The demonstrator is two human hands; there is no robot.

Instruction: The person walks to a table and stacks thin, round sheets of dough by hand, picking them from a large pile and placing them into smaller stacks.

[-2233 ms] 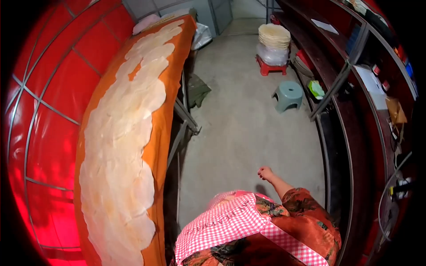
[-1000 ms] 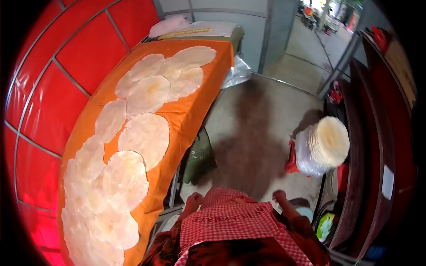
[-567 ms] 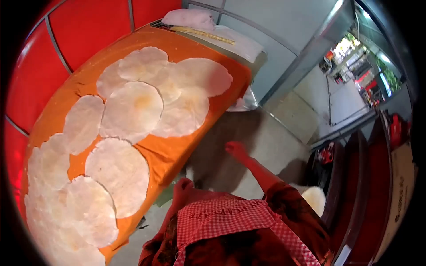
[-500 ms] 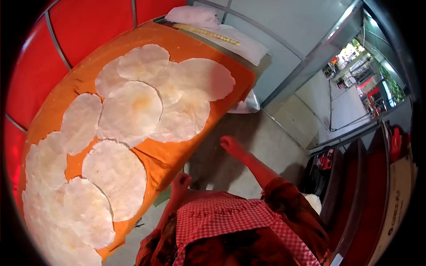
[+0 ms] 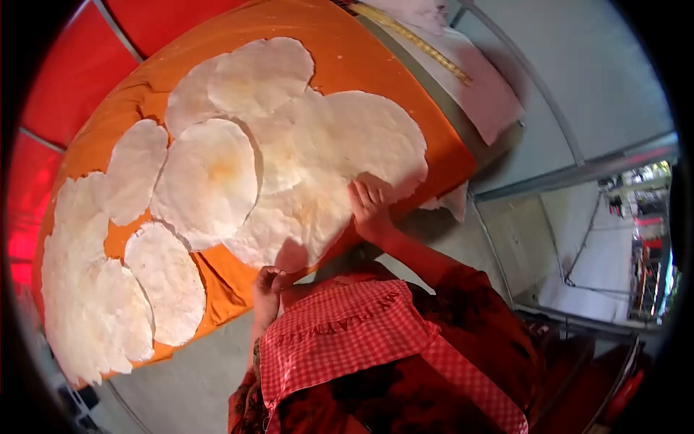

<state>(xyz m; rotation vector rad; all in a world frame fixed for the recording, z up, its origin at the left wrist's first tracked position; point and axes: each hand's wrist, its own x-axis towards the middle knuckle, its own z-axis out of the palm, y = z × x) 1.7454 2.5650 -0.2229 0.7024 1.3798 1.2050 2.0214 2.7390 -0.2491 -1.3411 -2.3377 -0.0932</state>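
Large, thin, pale round flatbreads lie overlapping on an orange cloth (image 5: 217, 278). My right hand (image 5: 370, 208) reaches over the near edge of the right-hand flatbread (image 5: 372, 141), fingers apart and slightly bent, fingertips right at its surface. Its shadow falls on the bread. Lower down, my left hand (image 5: 266, 293) is at the cloth's near edge, fingers curled in with nothing showing in them. Just beyond it is the lower flatbread (image 5: 285, 224), with a hand shadow on it. A flatbread with a yellowish patch (image 5: 210, 181) lies further left.
More flatbreads (image 5: 83, 282) overlap along the left end of the cloth. At the back right, a yellow strip (image 5: 419, 43) rests on a white sheet (image 5: 484, 87). Red panels (image 5: 65, 79) border the far side; grey walling (image 5: 578, 72) stands to the right. I wear a red checked apron (image 5: 347, 340).
I have moved closer to the cloth and the view has turned right. My right hand has gone from over the floor to the flatbread's edge; my left hand has come up to the cloth's edge.
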